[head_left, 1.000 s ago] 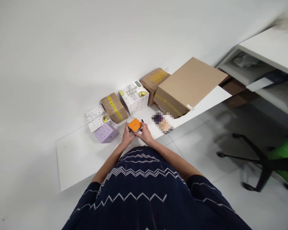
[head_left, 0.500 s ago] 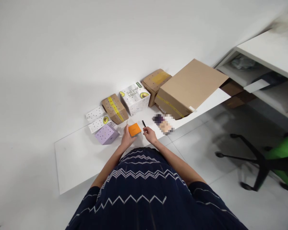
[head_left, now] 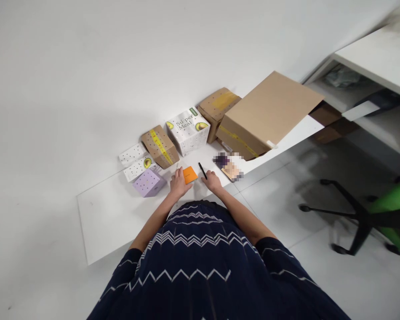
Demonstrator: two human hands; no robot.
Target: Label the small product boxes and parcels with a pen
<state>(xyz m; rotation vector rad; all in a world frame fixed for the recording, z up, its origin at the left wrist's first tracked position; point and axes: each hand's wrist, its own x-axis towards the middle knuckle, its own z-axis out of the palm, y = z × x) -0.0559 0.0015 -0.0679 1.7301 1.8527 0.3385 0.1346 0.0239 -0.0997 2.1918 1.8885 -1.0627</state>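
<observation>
A small square orange notepad (head_left: 190,175) is close to the table surface in front of me. My left hand (head_left: 178,183) grips its left side, fingers over the edge and thumb along the near side. To the right, a slim black pen (head_left: 202,170) points up and away from me. Its near end is at the fingers of my right hand (head_left: 212,181), which are curled around it and partly hidden. A flat item with a pixelated surface (head_left: 231,170) lies just beyond the right hand.
Behind stand a purple dotted box (head_left: 147,183), white dotted boxes (head_left: 133,170), a taped brown box (head_left: 160,146), a "Super Meal" box (head_left: 188,130), another brown carton (head_left: 219,106) and a large carton (head_left: 270,111). The white table (head_left: 110,222) meets the wall. A green chair (head_left: 391,209) stands right.
My left hand has shifted its hold farther over the notepad's left side. My right hand has moved slightly right with the pen, which now shows more of its length. The view has tilted slightly.
</observation>
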